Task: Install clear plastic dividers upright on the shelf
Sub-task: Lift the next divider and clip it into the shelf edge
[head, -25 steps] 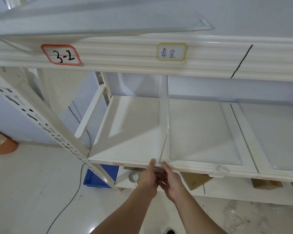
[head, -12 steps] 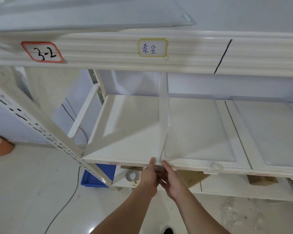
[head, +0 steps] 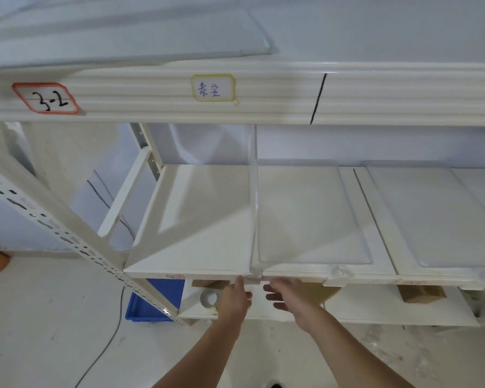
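A clear plastic divider point(head: 253, 203) stands upright on the white shelf point(head: 196, 219), running from back to front, its clip point(head: 254, 277) on the shelf's front lip. My left hand point(head: 235, 299) sits just below the clip, thumb tip near the lip. My right hand point(head: 289, 296) hovers a little right of the clip, fingers spread, holding nothing. Two more clear dividers lie flat on the shelf: one point(head: 311, 214) right of the upright one, another point(head: 437, 217) further right.
The upper shelf beam point(head: 263, 107) carries a red-framed label point(head: 45, 98) and a yellow-framed label point(head: 213, 88). A tape roll point(head: 208, 298) and cardboard boxes point(head: 420, 294) sit on the lower shelf. A blue crate point(head: 154, 302) stands on the floor, and a perforated upright point(head: 53, 228) is on the left.
Both hands have come off the divider's front clip and moved apart; the right hand has opened. The divider stays upright. The view has shifted slightly.
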Tool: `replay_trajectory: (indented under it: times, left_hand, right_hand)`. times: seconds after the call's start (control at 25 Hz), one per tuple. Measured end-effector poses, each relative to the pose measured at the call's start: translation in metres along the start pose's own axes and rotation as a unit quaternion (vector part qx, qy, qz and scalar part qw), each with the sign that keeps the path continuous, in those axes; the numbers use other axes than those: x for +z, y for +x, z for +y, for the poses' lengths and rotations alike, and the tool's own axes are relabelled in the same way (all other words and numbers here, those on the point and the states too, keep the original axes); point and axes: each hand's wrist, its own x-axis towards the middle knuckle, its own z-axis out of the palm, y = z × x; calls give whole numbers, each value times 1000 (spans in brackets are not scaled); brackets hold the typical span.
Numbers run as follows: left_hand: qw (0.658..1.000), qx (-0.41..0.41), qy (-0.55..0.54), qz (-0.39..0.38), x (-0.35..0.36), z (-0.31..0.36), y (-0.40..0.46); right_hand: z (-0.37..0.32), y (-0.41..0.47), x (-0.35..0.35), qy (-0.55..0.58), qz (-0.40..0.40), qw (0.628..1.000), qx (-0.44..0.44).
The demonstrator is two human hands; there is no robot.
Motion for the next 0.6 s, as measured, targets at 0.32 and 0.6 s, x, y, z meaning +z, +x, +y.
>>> replay_trajectory:
  times: [0.32,0.6]
  left_hand:
    - [969,205,134,-31,74,45,-53]
    - [935,156,319,17,86,79,-33]
  right_hand:
    - [-51,-18,-149,-273,157,933,-173]
    - [-43,17,-162,-520,145,839,-70]
